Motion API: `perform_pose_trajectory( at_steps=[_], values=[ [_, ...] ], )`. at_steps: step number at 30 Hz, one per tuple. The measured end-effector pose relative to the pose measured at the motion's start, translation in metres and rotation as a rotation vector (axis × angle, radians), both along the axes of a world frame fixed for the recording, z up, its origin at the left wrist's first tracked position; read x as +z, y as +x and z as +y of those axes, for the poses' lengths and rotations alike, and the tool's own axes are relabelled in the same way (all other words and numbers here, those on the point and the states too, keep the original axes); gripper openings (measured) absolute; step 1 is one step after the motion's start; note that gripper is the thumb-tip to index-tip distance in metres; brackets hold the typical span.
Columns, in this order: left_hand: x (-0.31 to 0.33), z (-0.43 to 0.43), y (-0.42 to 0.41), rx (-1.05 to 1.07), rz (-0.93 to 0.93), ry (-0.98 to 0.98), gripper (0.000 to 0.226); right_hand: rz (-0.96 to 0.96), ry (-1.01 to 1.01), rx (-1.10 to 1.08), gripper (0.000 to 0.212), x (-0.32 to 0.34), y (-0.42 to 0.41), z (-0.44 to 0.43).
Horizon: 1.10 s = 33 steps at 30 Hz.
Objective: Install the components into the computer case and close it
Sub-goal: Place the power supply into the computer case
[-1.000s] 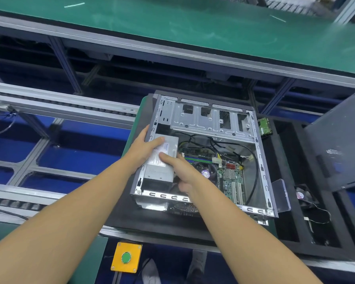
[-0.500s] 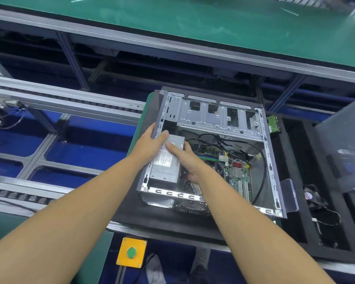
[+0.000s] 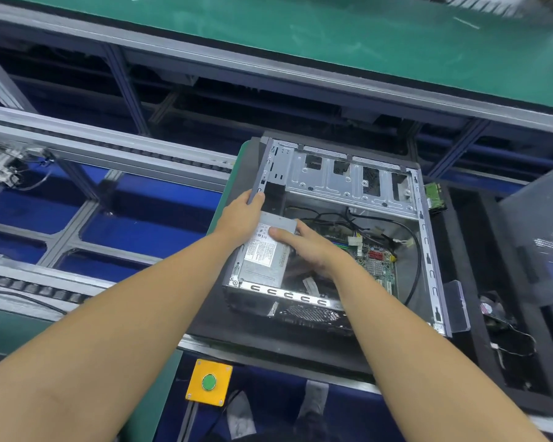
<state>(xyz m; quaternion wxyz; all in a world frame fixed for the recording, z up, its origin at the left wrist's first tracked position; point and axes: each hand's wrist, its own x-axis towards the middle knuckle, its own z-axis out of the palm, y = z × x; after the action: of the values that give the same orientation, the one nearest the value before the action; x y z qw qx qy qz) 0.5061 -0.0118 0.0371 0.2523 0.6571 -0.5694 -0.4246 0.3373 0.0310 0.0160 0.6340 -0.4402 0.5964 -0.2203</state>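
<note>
- computer case (image 3: 348, 183) lies open near the worktop's (image 3: 224, 323) front edge;
- left hand (image 3: 240, 218) grips its left wall;
- right hand (image 3: 313, 250) pinches the power supply (image 3: 262, 260) inside.

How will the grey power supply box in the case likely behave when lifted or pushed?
Probably rigid: the power supply is a folded sheet-metal box. Likely heavy for its size; the right hand grips it, thumb on top. Flat faces suggest it would slide, not roll.

Printed label (image 3: 264, 250) on the power supply (image 3: 260, 273), text illegibly small.
</note>
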Motion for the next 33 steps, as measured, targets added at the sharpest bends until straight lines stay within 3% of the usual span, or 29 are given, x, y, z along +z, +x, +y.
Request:
perform_pose_trajectory(
  at_steps=[2,6,9,13,17,24,28,33],
  values=[
    [0.001,0.001,-0.001,-0.002,-0.011,0.000,0.047,0.057,-0.003,0.054,0.045,0.006,0.002,-0.001],
    [0.003,0.002,-0.001,-0.007,-0.013,-0.001,0.046,0.066,0.004,0.049,0.061,0.005,0.011,0.000],
    [0.003,0.003,0.000,-0.011,-0.014,0.001,0.048,0.020,-0.027,-0.005,0.050,-0.001,0.014,0.000],
    [0.005,0.004,0.000,-0.016,-0.017,-0.010,0.046,0.096,-0.104,0.023,0.039,-0.003,0.008,-0.001],
    [0.006,0.004,0.000,-0.015,-0.012,0.000,0.048,0.120,-0.163,0.059,0.049,-0.005,0.004,-0.004],
    [0.006,0.002,0.000,-0.018,-0.009,0.007,0.043,0.133,-0.181,0.050,0.047,-0.006,0.004,-0.009],
    [0.005,0.003,0.000,-0.012,0.008,-0.017,0.045,0.054,-0.138,0.013,0.057,-0.010,0.013,-0.007],
    [0.003,0.006,0.004,-0.011,-0.042,0.062,0.055,0.047,-0.166,0.014,0.030,-0.008,0.014,-0.008]
  ],
)
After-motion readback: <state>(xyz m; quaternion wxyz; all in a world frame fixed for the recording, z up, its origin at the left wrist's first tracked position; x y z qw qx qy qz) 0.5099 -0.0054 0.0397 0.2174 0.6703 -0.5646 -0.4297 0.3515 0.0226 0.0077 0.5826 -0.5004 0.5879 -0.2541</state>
